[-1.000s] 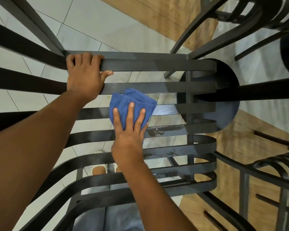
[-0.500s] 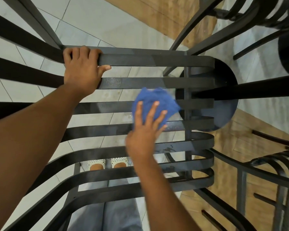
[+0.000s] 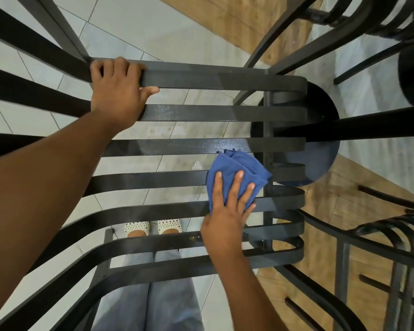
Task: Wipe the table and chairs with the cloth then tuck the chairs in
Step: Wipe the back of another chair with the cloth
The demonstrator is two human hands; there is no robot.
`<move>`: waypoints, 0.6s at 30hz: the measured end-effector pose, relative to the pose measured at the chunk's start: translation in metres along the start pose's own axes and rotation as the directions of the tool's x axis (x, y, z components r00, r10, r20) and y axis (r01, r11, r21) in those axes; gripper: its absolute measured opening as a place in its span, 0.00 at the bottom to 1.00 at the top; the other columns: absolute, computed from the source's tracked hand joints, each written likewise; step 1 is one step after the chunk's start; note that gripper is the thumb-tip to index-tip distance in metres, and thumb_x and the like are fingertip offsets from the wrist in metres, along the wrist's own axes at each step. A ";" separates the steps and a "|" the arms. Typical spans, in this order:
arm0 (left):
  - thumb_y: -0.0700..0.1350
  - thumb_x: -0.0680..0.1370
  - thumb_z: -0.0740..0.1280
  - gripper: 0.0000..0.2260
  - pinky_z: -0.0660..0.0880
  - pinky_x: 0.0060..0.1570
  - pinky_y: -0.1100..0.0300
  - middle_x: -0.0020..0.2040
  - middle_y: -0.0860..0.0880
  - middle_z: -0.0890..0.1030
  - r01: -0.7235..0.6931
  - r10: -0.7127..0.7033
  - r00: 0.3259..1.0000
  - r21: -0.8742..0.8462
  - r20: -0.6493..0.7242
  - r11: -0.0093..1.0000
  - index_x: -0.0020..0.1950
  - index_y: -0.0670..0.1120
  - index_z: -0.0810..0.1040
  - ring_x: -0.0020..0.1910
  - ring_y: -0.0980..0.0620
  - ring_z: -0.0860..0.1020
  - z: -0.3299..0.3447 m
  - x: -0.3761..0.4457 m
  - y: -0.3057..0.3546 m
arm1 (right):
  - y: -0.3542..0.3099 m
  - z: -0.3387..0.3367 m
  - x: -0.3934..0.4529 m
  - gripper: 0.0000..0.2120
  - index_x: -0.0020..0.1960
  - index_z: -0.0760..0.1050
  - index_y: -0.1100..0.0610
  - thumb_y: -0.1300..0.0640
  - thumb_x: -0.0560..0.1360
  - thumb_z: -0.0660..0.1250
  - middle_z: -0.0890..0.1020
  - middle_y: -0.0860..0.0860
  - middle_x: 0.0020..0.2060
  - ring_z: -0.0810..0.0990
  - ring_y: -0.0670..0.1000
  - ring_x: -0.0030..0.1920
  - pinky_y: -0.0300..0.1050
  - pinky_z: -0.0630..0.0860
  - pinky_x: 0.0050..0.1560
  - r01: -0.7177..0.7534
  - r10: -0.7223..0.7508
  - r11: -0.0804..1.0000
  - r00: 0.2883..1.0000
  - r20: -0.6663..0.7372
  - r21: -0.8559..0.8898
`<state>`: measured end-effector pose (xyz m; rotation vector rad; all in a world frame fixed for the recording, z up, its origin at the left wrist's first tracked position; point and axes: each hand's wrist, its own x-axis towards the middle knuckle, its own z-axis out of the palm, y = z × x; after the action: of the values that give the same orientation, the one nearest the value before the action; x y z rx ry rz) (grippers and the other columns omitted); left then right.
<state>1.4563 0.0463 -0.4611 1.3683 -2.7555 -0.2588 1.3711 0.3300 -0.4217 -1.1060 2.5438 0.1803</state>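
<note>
Pressing down on the blue cloth (image 3: 234,173), our right hand (image 3: 227,220) lies flat with its fingers (image 3: 236,185) straight and spread over the bunched fabric, which sits on the black slatted chair seat (image 3: 201,113). We see the cloth toward the seat's right side, spanning the gap between two slats and lying just beside the upright black bar (image 3: 267,211) that crosses them. A faint wet sheen shows on the slat (image 3: 177,146) just beyond the cloth.

Across the seat from the cloth, well apart from it, our left hand (image 3: 117,94) grips the far slat (image 3: 225,77): the fingers curl over its top edge and the thumb hooks under, toward the next slat. Our left forearm (image 3: 46,187) runs in from the lower left over several slats.

Through the gaps nearer to us than the cloth we see our feet in white patterned shoes (image 3: 152,226) and pale grey trousers (image 3: 148,304) on the floor. Under the seat beyond the cloth, the floor (image 3: 134,32) is light tile. To the cloth's right a round black base (image 3: 320,158) stands on the floor, partly behind the slat ends. Wood-look flooring (image 3: 344,199) spreads to the right of that base, and parts of other black chairs (image 3: 392,235) stand at the right edge, one nearer us, another at the far upper corner.
</note>
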 end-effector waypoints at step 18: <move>0.66 0.73 0.55 0.33 0.42 0.68 0.36 0.77 0.45 0.55 -0.034 0.064 0.988 -0.209 0.141 0.977 0.75 0.53 0.58 0.75 0.39 0.49 -0.004 -0.170 0.154 | -0.005 -0.053 0.132 0.34 0.77 0.43 0.46 0.37 0.77 0.53 0.40 0.56 0.76 0.37 0.61 0.75 0.61 0.35 0.70 0.291 -0.298 0.952 0.952 -0.070 -0.092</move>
<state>1.4389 0.2728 -0.4255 1.2750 -2.7762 -0.6480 1.2775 0.2226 -0.4215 -1.5383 2.4206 0.1628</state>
